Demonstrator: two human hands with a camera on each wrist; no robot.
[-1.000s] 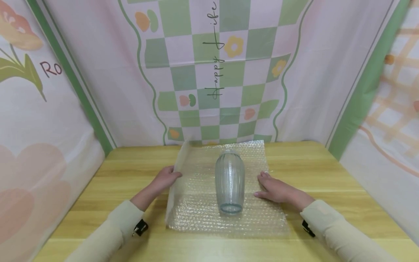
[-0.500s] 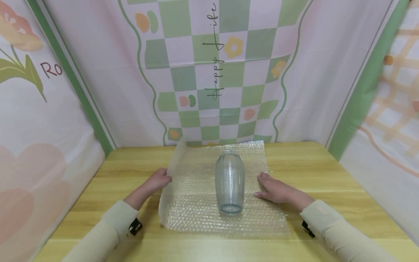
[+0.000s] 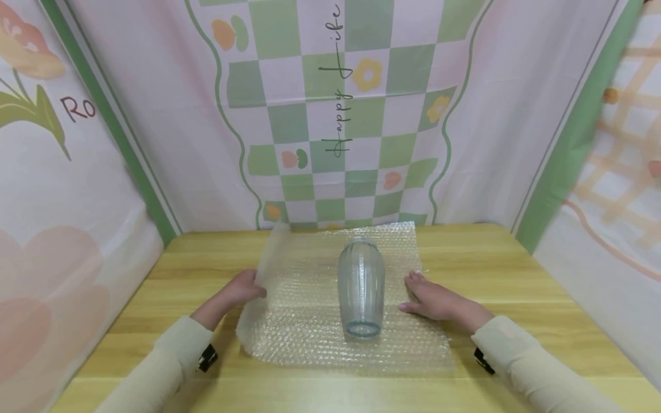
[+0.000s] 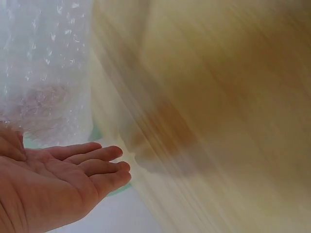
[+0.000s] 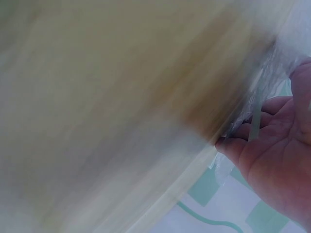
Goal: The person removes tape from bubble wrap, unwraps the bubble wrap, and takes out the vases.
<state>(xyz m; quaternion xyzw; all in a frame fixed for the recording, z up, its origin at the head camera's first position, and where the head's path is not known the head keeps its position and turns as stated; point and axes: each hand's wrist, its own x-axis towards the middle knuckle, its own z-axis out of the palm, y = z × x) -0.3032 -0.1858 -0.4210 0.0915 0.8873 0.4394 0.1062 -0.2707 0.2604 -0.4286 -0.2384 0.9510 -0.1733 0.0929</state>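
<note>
A clear, ribbed glass vase [image 3: 361, 287] lies on a sheet of bubble wrap [image 3: 304, 332], its base towards me. At the wrap's left edge, which curls up off the table, is my left hand [image 3: 242, 288]. Its fingers look straight in the left wrist view, with the thumb by the bubble wrap [image 4: 46, 63]. My right hand [image 3: 431, 297] rests on the wrap's right edge, to the right of the vase. In the right wrist view the fingers of that hand [image 5: 277, 145] stretch along the table surface, with wrap around their tips.
A light wood-grain table [image 3: 480, 258] lies beneath everything. Behind it hangs a printed cloth [image 3: 330, 126] with green and white checks. More patterned cloth stands along the left and right sides.
The left hand has moved left and slightly towards me. With it the left edge of the bubble wrap has spread outwards and lower. The vase and right hand have stayed put.
</note>
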